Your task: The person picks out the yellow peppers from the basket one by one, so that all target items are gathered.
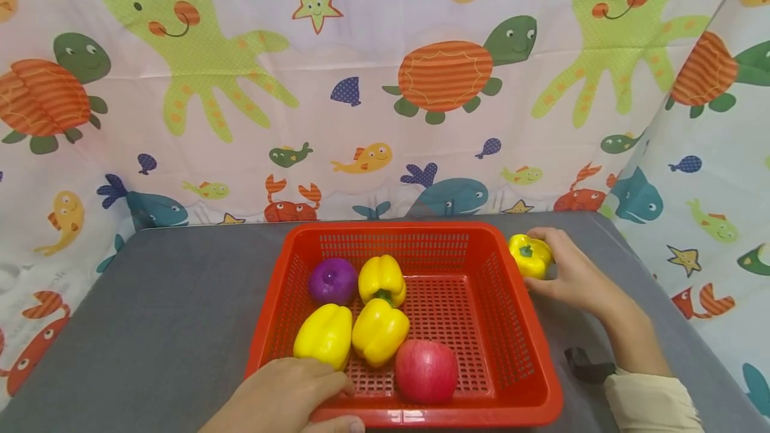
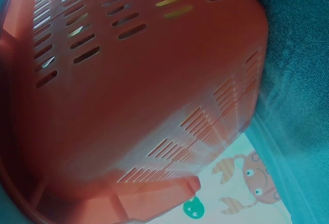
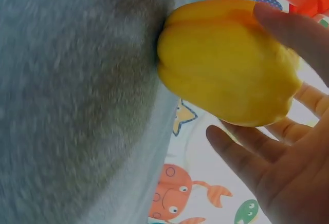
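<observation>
Three yellow peppers (image 1: pixel 381 334) sit in our red basket (image 1: pixel 481 415), along with a red apple (image 1: pixel 426 371) and a round purple thing (image 1: pixel 333 281). A fourth pepper (image 1: pixel 531 260) is outside, just beside the basket's right wall at the gray table (image 1: pixel 180 319), and our right hand (image 1: pixel 568 272) has it between thumb and widely spread fingers. Our left hand (image 1: pixel 289 393) is over the basket's near left corner; honestly, we can't tell if its fingers are gripping the rim.

A grey cloth-covered table (image 1: pixel 180 313) carries a red basket (image 1: pixel 481 414) and, just right of it, a yellow bell pepper (image 1: pixel 531 258).
</observation>
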Demonstrator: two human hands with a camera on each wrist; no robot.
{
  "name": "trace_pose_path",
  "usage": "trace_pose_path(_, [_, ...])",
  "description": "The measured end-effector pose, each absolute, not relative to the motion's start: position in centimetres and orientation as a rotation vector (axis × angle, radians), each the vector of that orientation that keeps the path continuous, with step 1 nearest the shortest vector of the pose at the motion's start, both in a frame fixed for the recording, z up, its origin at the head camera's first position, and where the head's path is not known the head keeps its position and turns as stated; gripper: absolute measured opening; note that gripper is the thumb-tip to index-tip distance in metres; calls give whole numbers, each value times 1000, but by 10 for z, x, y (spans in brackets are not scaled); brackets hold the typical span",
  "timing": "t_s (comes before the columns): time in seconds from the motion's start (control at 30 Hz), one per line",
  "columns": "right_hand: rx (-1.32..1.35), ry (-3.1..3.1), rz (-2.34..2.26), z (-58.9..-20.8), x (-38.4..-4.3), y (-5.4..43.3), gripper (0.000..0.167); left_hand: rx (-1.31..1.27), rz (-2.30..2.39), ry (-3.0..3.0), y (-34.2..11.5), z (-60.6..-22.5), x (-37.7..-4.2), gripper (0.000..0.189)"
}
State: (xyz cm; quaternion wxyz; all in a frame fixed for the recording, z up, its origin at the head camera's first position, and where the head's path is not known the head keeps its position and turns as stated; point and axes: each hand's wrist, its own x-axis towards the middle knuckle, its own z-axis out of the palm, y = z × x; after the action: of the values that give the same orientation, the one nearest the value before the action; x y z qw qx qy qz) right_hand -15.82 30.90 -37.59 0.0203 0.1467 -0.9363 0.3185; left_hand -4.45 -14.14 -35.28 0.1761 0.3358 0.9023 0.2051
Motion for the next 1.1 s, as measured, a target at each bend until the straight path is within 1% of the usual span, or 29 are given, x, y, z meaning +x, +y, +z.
trace_pose_path(0.1, [507, -2924, 928, -369, -159, 312, 90, 965, 577, 2565, -142, -353, -45, 49])
trace_pose_path(0.17, [567, -2917, 873, -360, -159, 313, 92, 976, 573, 2570, -142, -353, -45, 48])
trace_pose_path(0.37, [748, -2820, 739, -320, -159, 302, 83, 975, 580, 2571, -142, -354, -45, 47])
trace_pose_path(0.53, [860, -2838, 702, -290, -161, 278, 82, 945, 606, 2547, -142, -355, -45, 48])
trace_pose_path(0.67, [939, -2875, 652, -273, -166, 254, 80, 910, 616, 2523, -141, -354, -45, 48])
trace_pose_path(0.9, [1164, -2837, 456, -264, -176, 213, 76, 918, 646, 2511, -140, -354, -46, 46])
trace_pose_path(1.1, [1278, -2928, 408, -273, -178, 177, 73, 970, 632, 2538, -141, -353, -46, 46])
